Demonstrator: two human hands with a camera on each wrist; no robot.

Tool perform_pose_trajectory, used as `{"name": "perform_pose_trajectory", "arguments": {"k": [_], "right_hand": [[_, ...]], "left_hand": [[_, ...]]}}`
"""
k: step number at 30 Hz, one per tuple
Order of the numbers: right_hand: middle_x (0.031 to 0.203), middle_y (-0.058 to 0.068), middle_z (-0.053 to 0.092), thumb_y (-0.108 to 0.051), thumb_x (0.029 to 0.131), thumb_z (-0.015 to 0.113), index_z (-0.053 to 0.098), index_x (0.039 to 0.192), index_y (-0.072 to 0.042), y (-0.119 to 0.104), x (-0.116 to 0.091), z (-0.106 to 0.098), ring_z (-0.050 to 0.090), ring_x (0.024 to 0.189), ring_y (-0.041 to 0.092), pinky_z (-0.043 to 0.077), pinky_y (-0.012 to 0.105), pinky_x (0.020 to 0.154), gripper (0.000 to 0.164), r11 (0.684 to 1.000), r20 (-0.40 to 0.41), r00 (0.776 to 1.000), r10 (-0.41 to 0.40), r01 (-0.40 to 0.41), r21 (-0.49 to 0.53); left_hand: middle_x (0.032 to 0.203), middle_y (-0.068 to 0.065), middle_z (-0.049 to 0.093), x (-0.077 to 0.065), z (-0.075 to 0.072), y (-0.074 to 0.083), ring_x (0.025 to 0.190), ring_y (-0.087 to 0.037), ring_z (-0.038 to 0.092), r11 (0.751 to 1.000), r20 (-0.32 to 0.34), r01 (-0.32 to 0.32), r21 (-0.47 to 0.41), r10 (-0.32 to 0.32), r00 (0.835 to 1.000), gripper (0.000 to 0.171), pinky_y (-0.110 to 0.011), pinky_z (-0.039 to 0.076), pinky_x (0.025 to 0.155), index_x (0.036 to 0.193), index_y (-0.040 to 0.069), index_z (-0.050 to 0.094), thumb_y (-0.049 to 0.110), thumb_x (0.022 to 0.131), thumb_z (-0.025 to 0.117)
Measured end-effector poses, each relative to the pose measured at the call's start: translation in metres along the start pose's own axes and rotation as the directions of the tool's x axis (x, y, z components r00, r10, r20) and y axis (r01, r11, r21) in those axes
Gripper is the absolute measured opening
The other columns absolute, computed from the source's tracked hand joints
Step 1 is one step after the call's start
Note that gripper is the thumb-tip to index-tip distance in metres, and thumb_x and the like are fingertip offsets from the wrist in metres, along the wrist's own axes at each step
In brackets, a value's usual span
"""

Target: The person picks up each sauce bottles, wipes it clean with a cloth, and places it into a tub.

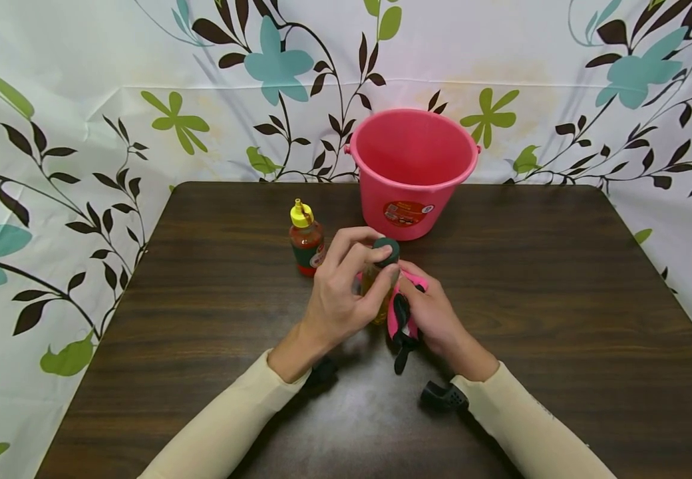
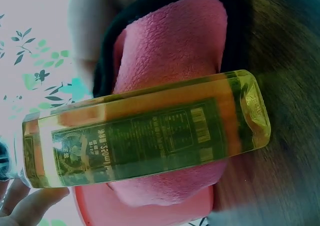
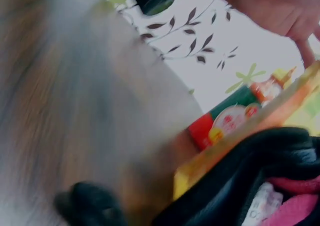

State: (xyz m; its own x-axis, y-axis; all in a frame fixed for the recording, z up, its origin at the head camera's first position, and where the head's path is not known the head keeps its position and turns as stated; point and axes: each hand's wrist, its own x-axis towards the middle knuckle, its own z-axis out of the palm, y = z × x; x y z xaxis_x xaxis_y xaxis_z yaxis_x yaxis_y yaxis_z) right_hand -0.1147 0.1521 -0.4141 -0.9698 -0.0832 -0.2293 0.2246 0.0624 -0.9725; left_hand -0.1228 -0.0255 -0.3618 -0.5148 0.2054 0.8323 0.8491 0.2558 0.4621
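Observation:
My left hand (image 1: pixel 341 293) pinches the dark green cap (image 1: pixel 385 247) of a clear bottle of yellow oil (image 2: pixel 150 131), with fingers and thumb around the top. The bottle stands upright in the head view; its label and "250ml" show through the liquid in the left wrist view. In my right hand (image 1: pixel 436 316) is a pink fleecy cloth (image 2: pixel 172 41) with black trim (image 3: pixel 225 181), bunched up and held against the bottle's side. A black strip of the trim hangs down toward me. The bottle's lower part is partly hidden by my hands and the cloth.
A red sauce bottle (image 1: pixel 307 246) with a yellow nozzle cap stands just left of the oil bottle. Behind my hands, a pink bucket (image 1: pixel 376 199) sits at the back edge of the dark wooden table (image 1: pixel 561 299). A patterned curtain (image 1: pixel 202 53) hangs behind.

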Motion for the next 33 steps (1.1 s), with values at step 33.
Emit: {"name": "perform_pose_trajectory", "arguments": {"k": [33], "right_hand": [[0.147, 0.007, 0.054, -0.036, 0.109, 0.057, 0.056, 0.151, -0.021, -0.101, -0.038, -0.010, 0.059, 0.129, 0.026, 0.063, 0.028, 0.093, 0.045, 0.942, -0.071, 0.971, -0.228, 0.238, 0.236]], "left_hand": [[0.120, -0.023, 0.064, 0.001, -0.001, -0.001, 0.096, -0.026, 0.063, 0.999, -0.012, -0.035, -0.013, 0.035, 0.999, 0.024, -0.035, 0.055, 0.065, 0.107, 0.000, 0.069, 0.003, 0.087, 0.082]]}}
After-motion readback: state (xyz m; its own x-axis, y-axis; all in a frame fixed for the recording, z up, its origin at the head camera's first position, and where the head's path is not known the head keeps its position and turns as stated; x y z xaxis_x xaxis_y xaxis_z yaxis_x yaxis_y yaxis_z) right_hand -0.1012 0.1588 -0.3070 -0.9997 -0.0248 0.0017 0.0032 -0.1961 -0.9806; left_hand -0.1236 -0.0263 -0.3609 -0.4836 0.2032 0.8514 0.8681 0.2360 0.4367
